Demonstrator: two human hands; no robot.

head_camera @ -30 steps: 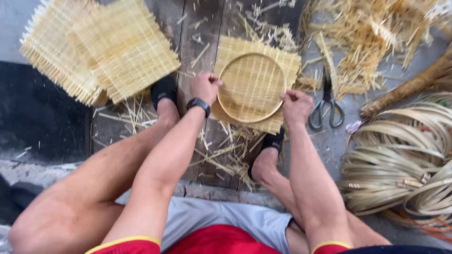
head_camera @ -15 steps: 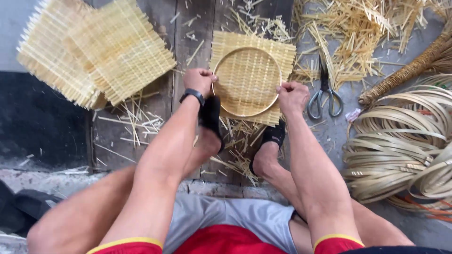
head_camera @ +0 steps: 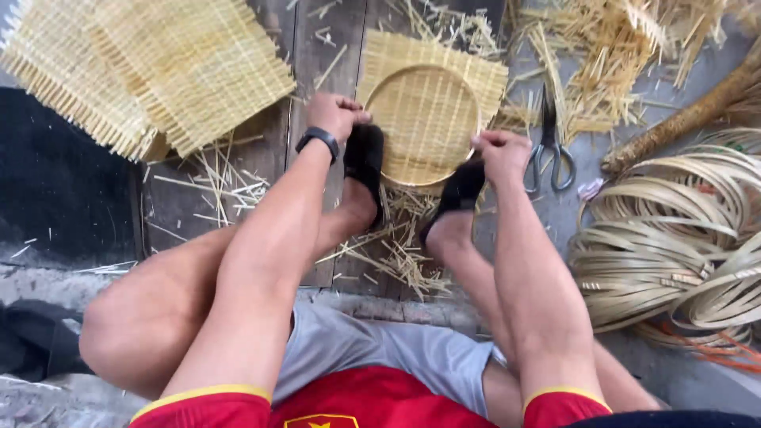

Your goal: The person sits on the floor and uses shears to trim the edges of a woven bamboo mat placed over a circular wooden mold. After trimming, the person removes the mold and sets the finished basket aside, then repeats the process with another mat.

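A square woven bamboo mat with a round hoop pressed into it (head_camera: 428,115) lies on the wooden boards in front of me. My left hand (head_camera: 337,115) grips the hoop's left rim; a black watch sits on that wrist. My right hand (head_camera: 501,150) grips the lower right rim. Both my feet in black sandals press on the near edge of the mat, the left foot (head_camera: 365,158) beside my left hand, the right foot (head_camera: 461,189) beside my right hand.
Two woven bamboo mats (head_camera: 158,67) are stacked at the upper left. Scissors (head_camera: 551,147) lie right of the hoop. Loose bamboo slivers (head_camera: 626,55) pile at the upper right. Coiled bamboo strips (head_camera: 674,246) fill the right side. A dark mat (head_camera: 55,174) lies at left.
My left foot has slid in from the left onto the near edge of the woven mat, and my right foot has moved up too. Both hands stay on the hoop's rim.
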